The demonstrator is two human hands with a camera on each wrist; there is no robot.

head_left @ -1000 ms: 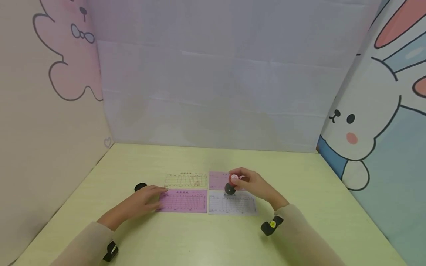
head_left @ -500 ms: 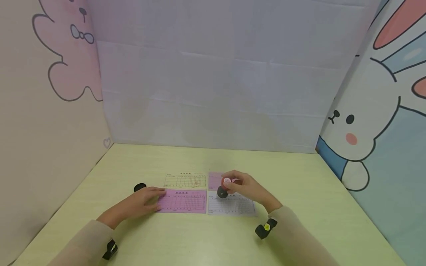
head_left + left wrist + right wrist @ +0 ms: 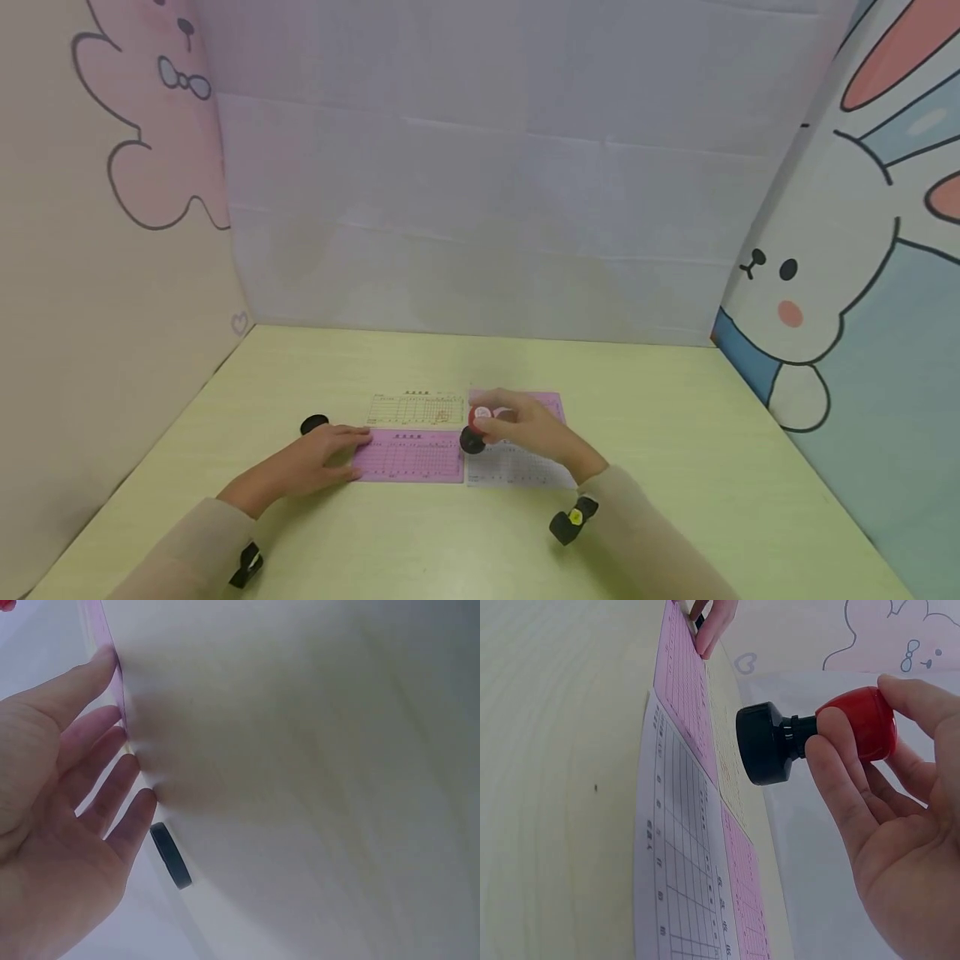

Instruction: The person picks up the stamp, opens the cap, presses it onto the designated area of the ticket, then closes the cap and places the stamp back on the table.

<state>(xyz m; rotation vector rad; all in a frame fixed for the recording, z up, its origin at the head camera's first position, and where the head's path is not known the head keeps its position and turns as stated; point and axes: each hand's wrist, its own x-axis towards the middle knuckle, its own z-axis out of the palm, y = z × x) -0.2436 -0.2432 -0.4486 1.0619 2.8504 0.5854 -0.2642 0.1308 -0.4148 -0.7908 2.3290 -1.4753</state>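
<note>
My right hand point(image 3: 525, 427) pinches the red handle of a round stamp point(image 3: 859, 724) with a black base. In the head view the stamp hangs over the meeting corners of the printed slips; the right wrist view shows its base raised off the paper. My left hand point(image 3: 318, 458) rests with fingers extended on the left edge of the front pink slip point(image 3: 416, 457). Beside it to the right lies a white slip point(image 3: 517, 467), partly under my right hand. Behind are a yellow slip point(image 3: 416, 408) with a reddish mark and another pink slip point(image 3: 553, 404), partly covered.
A round black cap point(image 3: 314, 424) lies on the pale yellow table point(image 3: 480, 542), just beyond my left hand. A white back wall point(image 3: 480, 167) and two side panels with cartoon drawings enclose the table.
My right hand has carried the stamp leftward from above the white slip to near the front pink slip's upper right corner. My left hand stays nearly in place.
</note>
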